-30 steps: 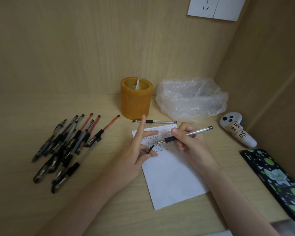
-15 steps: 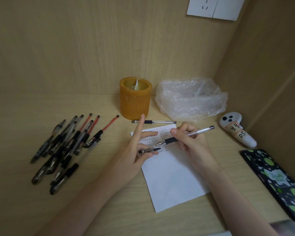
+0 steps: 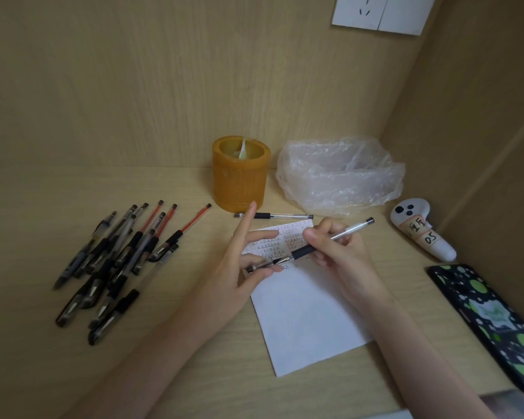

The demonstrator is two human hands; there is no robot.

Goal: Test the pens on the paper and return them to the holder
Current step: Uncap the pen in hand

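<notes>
Pen (image 3: 303,252), gripped by right hand (image 3: 342,257), slants tip lower-left toward cap (image 3: 259,266) pinched by left hand (image 3: 238,269).

Open room left of and above the holder (image 3: 239,176)
Bare desk (image 3: 103,189) stretches left of the holder. A plastic bag (image 3: 339,176) sits just right of it, a lone pen (image 3: 273,215) lies just in front, a pen pile (image 3: 118,258) sits front-left, and the left hand (image 3: 233,273) and right hand (image 3: 342,252) hover further in front.
</notes>
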